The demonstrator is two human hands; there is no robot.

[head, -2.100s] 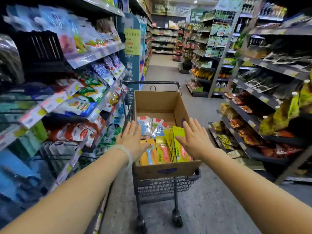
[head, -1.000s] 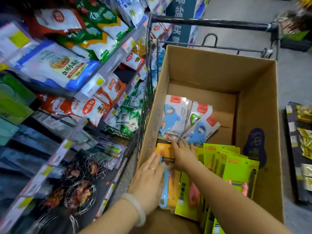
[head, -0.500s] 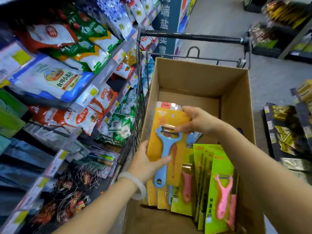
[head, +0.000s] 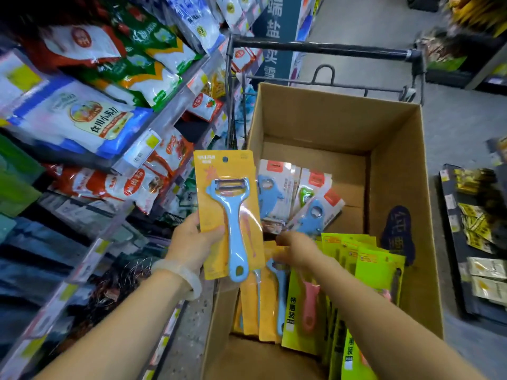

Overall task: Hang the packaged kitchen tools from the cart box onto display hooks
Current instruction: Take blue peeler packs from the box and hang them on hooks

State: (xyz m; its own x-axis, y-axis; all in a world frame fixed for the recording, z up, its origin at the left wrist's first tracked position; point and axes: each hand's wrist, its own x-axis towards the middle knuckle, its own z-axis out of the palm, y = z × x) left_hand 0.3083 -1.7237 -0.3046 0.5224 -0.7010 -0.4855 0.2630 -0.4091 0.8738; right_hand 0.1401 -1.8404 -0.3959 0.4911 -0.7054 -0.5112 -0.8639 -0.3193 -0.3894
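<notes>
Left hand (head: 192, 242): grips the yellow peeler card (head: 216, 187) by its lower left edge, above the box's near left corner.
Card: upright, long axis vertical, hang hole topmost, blue peeler (head: 233, 226) blade up.
Right hand (head: 295, 249): curled down among yellow packs (head: 267, 297) in the cardboard box (head: 397, 165); grasp unclear.
Cart (head: 315, 48): carries the box.

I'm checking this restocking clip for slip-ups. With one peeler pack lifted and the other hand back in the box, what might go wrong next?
1. The left hand pinches the yellow carded blue peeler pack only at its lower left edge; it may tilt or slip.
2. The right hand reaches among upright yellow packs in the cardboard box; pulling one may topple the neighbouring green carded packs.
</notes>
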